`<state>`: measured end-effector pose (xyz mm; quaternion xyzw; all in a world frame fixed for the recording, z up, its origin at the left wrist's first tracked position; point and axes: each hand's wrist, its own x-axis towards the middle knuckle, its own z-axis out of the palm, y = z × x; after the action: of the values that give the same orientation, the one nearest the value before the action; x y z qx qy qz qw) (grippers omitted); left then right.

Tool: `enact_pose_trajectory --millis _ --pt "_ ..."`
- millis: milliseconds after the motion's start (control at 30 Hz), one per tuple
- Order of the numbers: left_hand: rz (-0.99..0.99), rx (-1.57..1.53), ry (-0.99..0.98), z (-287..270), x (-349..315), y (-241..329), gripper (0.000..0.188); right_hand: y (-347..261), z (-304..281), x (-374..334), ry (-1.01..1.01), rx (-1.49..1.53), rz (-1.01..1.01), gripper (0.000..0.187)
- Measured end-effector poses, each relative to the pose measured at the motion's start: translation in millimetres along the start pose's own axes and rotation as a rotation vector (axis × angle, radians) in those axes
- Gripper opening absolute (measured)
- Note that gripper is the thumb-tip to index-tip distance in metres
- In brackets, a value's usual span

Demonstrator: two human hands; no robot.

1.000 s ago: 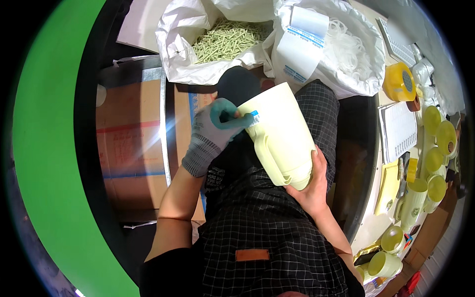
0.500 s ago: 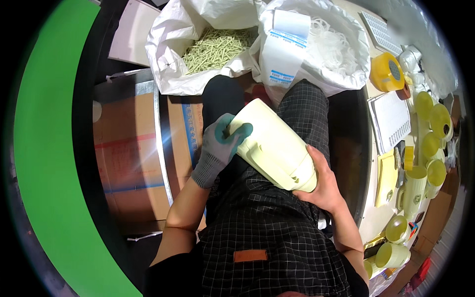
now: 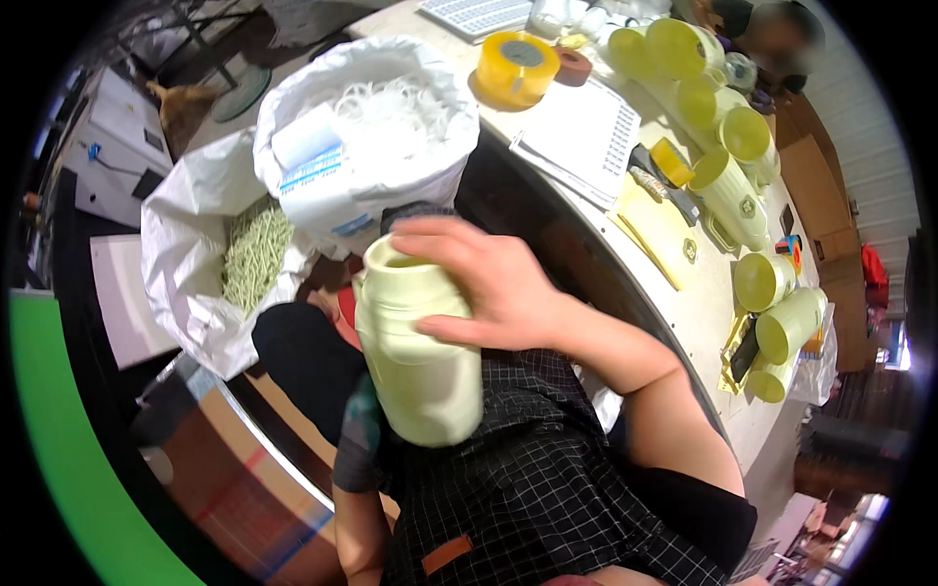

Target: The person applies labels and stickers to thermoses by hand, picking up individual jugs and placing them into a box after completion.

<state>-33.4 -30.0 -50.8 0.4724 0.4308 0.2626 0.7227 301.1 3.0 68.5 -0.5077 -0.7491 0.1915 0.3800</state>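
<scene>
A pale yellow plastic jug (image 3: 418,376) stands nearly upright over my lap, its narrower neck at the top. My bare right hand (image 3: 493,283) grips it from the right, fingers reaching across the mouth and thumb against the neck. Low on the jug's left side, my left hand (image 3: 362,425), in a grey and teal glove, holds it. The jug hides most of that hand's fingers.
Ahead stand a white sack (image 3: 376,181) of clear rings and another sack (image 3: 186,273) of pale green sticks. The table (image 3: 674,332) at right bears yellow tape (image 3: 516,70), papers (image 3: 576,137) and several yellow jugs (image 3: 728,200). A blurred person (image 3: 782,39) is beyond.
My view has swung right. The jug has turned from lying slanted to nearly upright, and my right hand has shifted onto its top end. My left hand is lower on its side.
</scene>
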Motion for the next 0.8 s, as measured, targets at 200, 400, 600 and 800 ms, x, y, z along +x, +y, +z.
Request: enact_pose_trajectory --millis 200,400,600,800 --pt "0.317 0.684 0.615 26 -6 43 0.039 19 113 47 -0.18 -0.021 0.377 0.043" --pt "0.688 1.179 0.268 62 36 31 0.068 97 47 8 0.227 -0.082 0.128 0.033" --pt "0.674 1.235 0.218 38 42 55 0.059 216 -151 -114 0.475 -0.969 0.644 0.022" --pt "0.869 1.282 -0.064 118 110 124 0.055 261 -181 -140 0.357 -1.104 0.571 0.015"
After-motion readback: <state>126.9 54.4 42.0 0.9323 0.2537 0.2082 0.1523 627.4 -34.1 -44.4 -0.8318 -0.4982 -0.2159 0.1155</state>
